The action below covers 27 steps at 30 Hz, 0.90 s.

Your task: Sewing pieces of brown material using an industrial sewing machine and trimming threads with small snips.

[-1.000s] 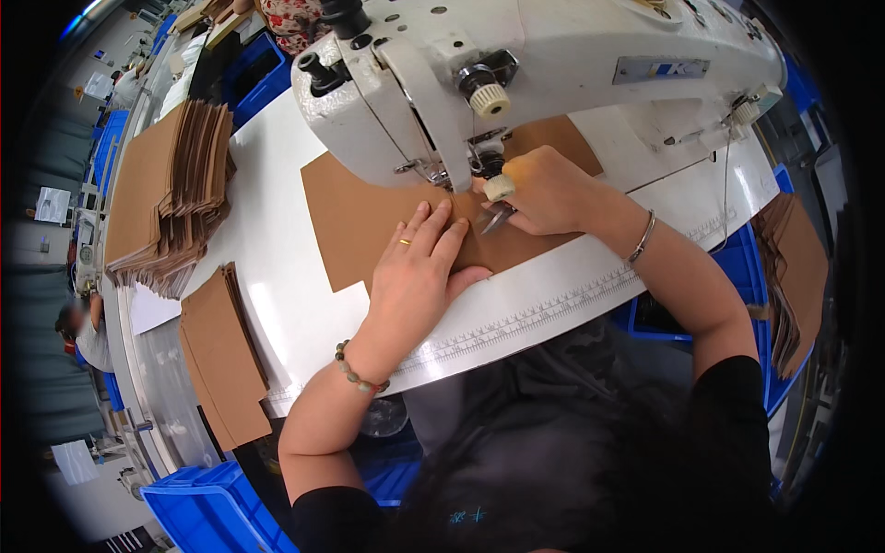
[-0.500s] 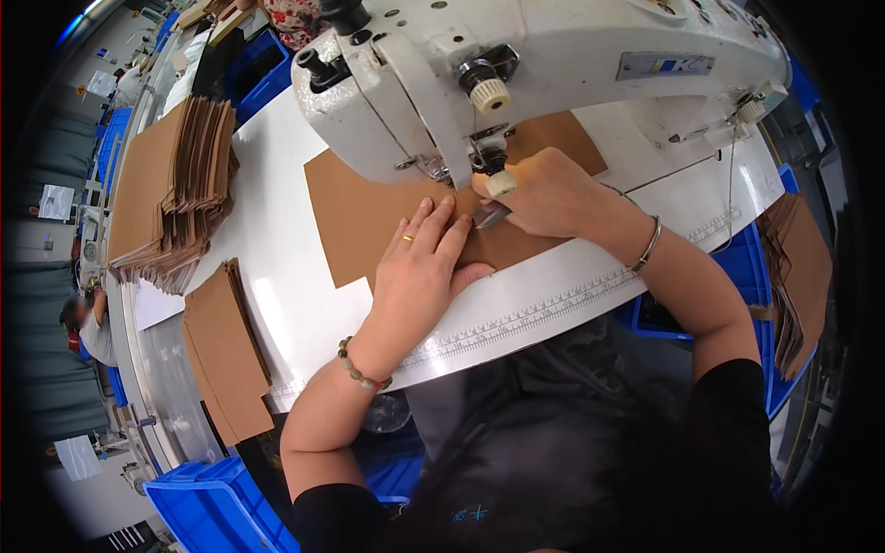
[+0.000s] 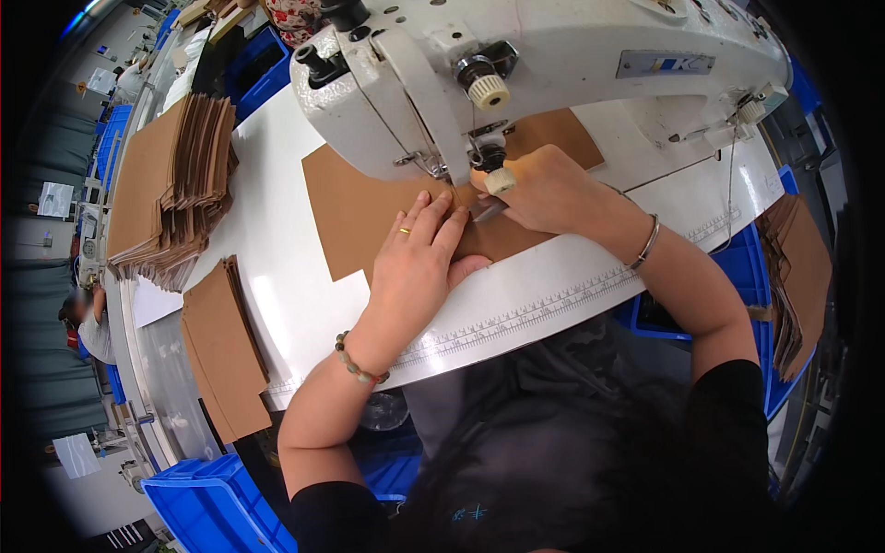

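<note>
A flat brown panel [image 3: 343, 217], leather-like, lies on the white table under the head of a sewing machine [image 3: 544, 55]. My left hand [image 3: 415, 263] rests flat on this panel with its fingers stretched toward the needle area. Just right of the needle, my right hand [image 3: 544, 192] is closed around small metal thread snips [image 3: 489, 213], whose blades point left toward my left fingertips. Part of the snips is hidden inside the hand. The machine head covers the middle of the panel, and its far right part shows behind my right hand.
A tall stack of brown panels [image 3: 152, 184] stands at the table's left, with a smaller pile [image 3: 221, 355] nearer me. Blue crates [image 3: 207, 502] sit lower left and at the right, beside more brown pieces [image 3: 795, 276]. A printed ruler [image 3: 516, 323] runs along the front edge.
The brown panel has shifted slightly away from me, and my left hand has moved a little with it. My right hand stays by the needle with the snips.
</note>
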Motion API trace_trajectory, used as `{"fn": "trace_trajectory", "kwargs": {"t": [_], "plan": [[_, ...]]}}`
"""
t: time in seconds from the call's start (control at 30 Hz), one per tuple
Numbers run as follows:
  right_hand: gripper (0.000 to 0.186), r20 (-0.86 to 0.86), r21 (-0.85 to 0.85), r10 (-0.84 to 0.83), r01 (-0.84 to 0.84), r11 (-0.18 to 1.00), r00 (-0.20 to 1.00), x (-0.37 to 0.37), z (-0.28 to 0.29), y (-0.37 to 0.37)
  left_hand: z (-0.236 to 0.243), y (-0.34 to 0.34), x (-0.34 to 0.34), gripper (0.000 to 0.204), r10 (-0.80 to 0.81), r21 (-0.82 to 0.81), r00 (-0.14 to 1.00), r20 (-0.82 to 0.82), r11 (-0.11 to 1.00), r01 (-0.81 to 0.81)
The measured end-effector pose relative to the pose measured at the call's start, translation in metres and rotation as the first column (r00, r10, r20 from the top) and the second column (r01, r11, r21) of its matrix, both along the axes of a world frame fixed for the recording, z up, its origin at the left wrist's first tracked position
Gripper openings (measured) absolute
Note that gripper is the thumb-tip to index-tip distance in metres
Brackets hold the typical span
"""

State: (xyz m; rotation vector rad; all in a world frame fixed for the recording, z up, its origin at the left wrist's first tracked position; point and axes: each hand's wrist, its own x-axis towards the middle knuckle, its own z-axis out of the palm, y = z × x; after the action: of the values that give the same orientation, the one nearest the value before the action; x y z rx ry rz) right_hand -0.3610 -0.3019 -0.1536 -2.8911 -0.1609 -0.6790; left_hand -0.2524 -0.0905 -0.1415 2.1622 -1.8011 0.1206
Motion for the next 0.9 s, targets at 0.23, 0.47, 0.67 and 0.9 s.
{"fn": "trace_trajectory", "kwargs": {"t": [0.23, 0.47, 0.67, 0.9], "plan": [[0.016, -0.057, -0.037, -0.023, 0.021, 0.999, 0.998, -0.0022, -0.0041, 0.0002, -0.0018, 0.0001, -0.0001, 0.063, 0.002, -0.014, 1.0, -0.011, 1.0, -0.003], [0.013, -0.052, -0.112, -0.031, 0.025, 0.993, 0.998, -0.0046, 0.0002, 0.0027, 0.0006, -0.0016, -0.0004, 0.059, 0.022, -0.037, 0.999, 0.026, 0.999, -0.021], [0.018, -0.048, -0.023, -0.059, 0.058, 0.998, 0.997, -0.0052, -0.0023, 0.002, -0.0007, -0.0028, 0.0018, 0.06, 0.02, -0.049, 1.0, 0.022, 0.999, -0.019], [0.028, -0.044, 0.013, -0.041, 0.041, 0.999, 0.998, -0.0074, 0.0003, 0.0003, -0.0009, -0.0033, 0.0023, 0.06, 0.02, -0.053, 1.0, 0.018, 0.998, -0.019]]}}
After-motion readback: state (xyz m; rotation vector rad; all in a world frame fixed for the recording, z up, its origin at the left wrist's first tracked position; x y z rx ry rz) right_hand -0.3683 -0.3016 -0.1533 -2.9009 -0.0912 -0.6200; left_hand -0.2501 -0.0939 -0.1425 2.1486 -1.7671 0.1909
